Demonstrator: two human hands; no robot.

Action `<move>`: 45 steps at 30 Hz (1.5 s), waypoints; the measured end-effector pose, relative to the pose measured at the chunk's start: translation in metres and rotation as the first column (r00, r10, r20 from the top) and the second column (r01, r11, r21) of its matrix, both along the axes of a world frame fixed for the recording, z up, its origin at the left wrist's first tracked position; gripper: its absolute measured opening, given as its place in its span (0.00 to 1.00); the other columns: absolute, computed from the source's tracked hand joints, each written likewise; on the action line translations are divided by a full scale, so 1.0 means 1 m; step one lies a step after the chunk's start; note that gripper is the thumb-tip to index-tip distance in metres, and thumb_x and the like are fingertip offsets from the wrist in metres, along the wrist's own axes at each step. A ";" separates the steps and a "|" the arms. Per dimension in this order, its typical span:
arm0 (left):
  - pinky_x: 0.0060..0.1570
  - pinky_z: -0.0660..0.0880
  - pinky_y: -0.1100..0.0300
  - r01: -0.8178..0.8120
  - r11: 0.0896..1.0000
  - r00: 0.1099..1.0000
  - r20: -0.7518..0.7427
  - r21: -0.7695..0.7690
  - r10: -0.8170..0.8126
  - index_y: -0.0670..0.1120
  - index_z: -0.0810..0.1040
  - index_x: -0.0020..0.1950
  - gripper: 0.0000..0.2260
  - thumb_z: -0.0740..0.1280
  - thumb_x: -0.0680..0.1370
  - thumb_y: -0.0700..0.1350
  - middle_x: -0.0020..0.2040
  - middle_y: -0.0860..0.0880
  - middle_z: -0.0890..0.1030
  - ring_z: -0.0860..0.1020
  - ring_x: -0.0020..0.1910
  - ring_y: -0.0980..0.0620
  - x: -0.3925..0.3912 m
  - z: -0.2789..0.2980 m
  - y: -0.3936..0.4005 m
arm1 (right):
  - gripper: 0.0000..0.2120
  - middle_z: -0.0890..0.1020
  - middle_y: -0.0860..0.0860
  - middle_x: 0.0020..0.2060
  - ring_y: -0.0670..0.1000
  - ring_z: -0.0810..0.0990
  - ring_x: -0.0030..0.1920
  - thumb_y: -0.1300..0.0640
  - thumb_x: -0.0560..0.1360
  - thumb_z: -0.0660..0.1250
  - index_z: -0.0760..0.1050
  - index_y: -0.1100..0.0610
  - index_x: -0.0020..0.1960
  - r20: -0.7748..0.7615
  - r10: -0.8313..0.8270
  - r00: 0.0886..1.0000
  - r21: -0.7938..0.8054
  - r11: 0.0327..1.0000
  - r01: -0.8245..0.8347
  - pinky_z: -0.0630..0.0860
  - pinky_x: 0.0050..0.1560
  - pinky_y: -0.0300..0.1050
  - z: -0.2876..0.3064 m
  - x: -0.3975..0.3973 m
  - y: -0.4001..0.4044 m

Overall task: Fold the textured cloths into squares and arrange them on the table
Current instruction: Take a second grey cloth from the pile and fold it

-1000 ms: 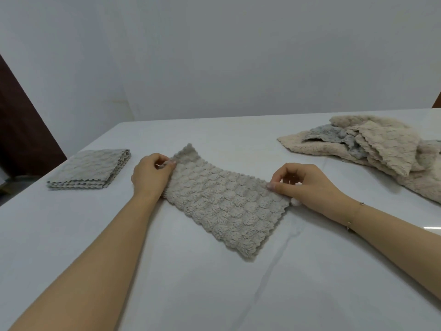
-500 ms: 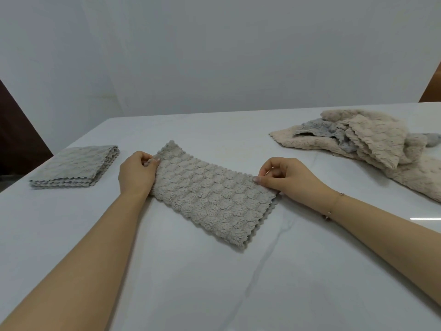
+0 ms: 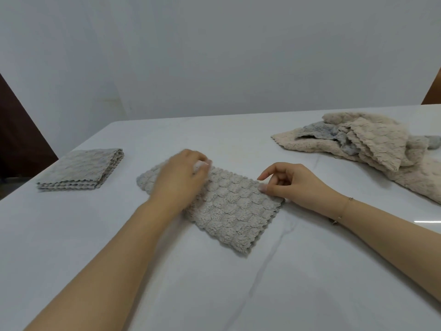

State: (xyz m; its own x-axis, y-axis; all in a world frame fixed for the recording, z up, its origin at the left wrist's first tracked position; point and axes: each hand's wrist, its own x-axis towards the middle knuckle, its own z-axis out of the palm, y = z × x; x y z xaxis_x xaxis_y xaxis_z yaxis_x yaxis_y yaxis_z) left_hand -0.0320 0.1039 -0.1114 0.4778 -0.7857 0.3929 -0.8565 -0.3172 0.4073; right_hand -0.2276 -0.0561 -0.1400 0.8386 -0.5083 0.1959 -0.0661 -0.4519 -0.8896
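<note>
A plain pale grey-white wall (image 3: 214,48) fills the back. A dark brown wooden panel (image 3: 19,130) stands at the left edge, a brown sliver (image 3: 433,91) at the far right. The glossy white marble-veined table (image 3: 238,295) reflects a light streak near its right edge.

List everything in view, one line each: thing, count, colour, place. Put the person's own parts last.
table: one, white with a faint vein, fills the lower view
folded strip cloth: one, grey-beige, table centre, under both hands
stack of folded squares: one stack, grey, table's left side
unfolded cloth heap: one heap, cream with some blue-grey, far right
bracelet: one, thin, right wrist
left hand: one, laid on the strip's left end
right hand: one, pinching the strip's right edge
</note>
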 end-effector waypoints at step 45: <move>0.32 0.60 0.65 0.100 0.966 0.754 -0.615 -0.240 -0.231 0.48 0.77 0.34 0.12 0.67 0.77 0.49 0.29 0.54 0.68 0.65 0.30 0.55 -0.078 0.014 0.064 | 0.07 0.85 0.56 0.47 0.50 0.82 0.52 0.64 0.68 0.71 0.78 0.64 0.46 0.188 0.205 0.961 0.273 0.928 -0.252 0.77 0.53 0.38 0.033 -0.019 0.025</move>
